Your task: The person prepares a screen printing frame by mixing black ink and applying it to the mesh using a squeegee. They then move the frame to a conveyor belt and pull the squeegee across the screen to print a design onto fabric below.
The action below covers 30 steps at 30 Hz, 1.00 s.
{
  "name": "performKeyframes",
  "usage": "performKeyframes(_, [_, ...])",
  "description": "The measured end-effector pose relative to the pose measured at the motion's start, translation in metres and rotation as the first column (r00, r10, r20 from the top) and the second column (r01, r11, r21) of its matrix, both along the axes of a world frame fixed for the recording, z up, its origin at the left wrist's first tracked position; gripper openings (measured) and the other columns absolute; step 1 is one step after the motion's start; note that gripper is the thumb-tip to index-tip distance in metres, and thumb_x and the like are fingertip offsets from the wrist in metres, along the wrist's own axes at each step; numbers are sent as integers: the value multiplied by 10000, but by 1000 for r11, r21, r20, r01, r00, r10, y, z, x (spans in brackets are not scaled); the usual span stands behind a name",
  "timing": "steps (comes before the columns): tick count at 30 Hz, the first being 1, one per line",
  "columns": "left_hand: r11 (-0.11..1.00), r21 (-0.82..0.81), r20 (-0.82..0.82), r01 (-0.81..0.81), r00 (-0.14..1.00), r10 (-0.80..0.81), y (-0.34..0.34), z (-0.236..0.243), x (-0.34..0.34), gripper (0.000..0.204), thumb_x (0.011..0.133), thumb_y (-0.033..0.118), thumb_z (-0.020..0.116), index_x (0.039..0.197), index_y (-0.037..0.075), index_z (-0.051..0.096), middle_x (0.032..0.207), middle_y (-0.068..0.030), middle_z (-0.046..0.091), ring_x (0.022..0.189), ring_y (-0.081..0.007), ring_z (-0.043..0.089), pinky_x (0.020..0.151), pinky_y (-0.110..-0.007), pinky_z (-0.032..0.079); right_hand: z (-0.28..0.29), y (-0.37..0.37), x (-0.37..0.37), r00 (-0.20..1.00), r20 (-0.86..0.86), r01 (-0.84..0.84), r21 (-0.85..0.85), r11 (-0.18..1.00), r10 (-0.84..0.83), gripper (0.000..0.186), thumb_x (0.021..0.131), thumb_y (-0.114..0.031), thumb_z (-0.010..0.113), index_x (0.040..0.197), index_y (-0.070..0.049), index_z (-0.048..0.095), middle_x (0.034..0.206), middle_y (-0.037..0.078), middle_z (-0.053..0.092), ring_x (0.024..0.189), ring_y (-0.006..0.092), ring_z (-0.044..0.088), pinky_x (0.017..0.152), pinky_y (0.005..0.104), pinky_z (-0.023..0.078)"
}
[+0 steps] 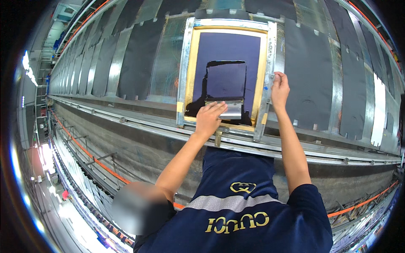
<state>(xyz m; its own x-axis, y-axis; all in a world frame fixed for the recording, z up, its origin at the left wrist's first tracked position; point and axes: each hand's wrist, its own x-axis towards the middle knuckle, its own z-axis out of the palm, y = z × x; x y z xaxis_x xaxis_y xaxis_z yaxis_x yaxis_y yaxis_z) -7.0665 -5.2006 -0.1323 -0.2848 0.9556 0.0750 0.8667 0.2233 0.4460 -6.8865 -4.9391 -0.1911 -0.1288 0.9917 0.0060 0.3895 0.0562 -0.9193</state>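
Note:
A screen-printing frame (185, 71) with pale metal sides and yellow tape inside lies in front of me, its mesh (230, 46) dark purple. Black ink (195, 107) spreads on the lower left of the mesh and outlines a square. My left hand (209, 119) is closed on a wide squeegee (232, 110) with a metallic face, which rests on the lower part of the mesh. At the frame's right side, my right hand (280, 92) has curled fingers and thumb gripping the edge; its fingertips are partly hidden.
Under the frame runs a long table with dark fabric panels (308, 76) taped down in a row. A metal rail (147, 126) follows the table's near edge, with a small bracket (218, 138) below the frame. Orange piping (93, 158) runs along a lower structure at the left.

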Motion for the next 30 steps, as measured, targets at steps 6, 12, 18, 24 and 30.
performKeyframes(6, [998, 41, 41, -37, 999, 36, -43, -12, -59, 620, 721, -39, 709, 1290, 200, 758, 1384, 4, 712, 1280, -268, 658, 1030, -427, 515, -3, -34, -59, 997, 76, 7, -64, 998, -3, 207, 1084, -235, 565, 1162, -76, 671, 683, 144, 583, 594, 237, 524, 623, 427, 442])
performKeyframes(12, [995, 20, 22, 99, 995, -99, -80, -24, -77, 618, 722, 14, 783, 1310, 197, 736, 1393, -7, 702, 1297, -280, 642, 1116, -475, 477, -2, -36, -75, 982, 189, 24, -55, 998, -14, 220, 1074, -209, 562, 1174, -66, 696, 641, 69, 545, 595, 147, 506, 605, 358, 429])
performKeyframes(18, [995, 43, -40, 87, 996, -86, -4, -38, -112, 560, 735, -63, 737, 1230, 198, 768, 1331, 14, 737, 1222, -240, 681, 1039, -417, 529, -8, -35, -74, 977, 213, 46, -64, 997, -31, 207, 1087, -233, 561, 1167, -80, 676, 683, 187, 608, 597, 318, 573, 627, 454, 450])
performKeyframes(24, [995, -98, 123, 21, 992, -9, 129, -4, -175, 339, 800, 44, 726, 1085, 199, 825, 1073, -84, 786, 979, -317, 736, 851, -440, 586, -3, -38, -76, 979, 201, 40, -54, 998, -28, 194, 1084, -222, 574, 1167, -78, 674, 690, 201, 619, 602, 355, 595, 635, 465, 467])
performKeyframes(30, [999, -23, -77, 46, 996, -47, 74, -35, -134, 426, 742, -21, 729, 1091, 210, 809, 1124, 8, 782, 981, -268, 696, 850, -422, 547, 0, -37, -76, 978, 207, 50, -65, 997, -36, 196, 1086, -231, 578, 1157, -78, 680, 657, 182, 589, 567, 307, 541, 615, 449, 446])
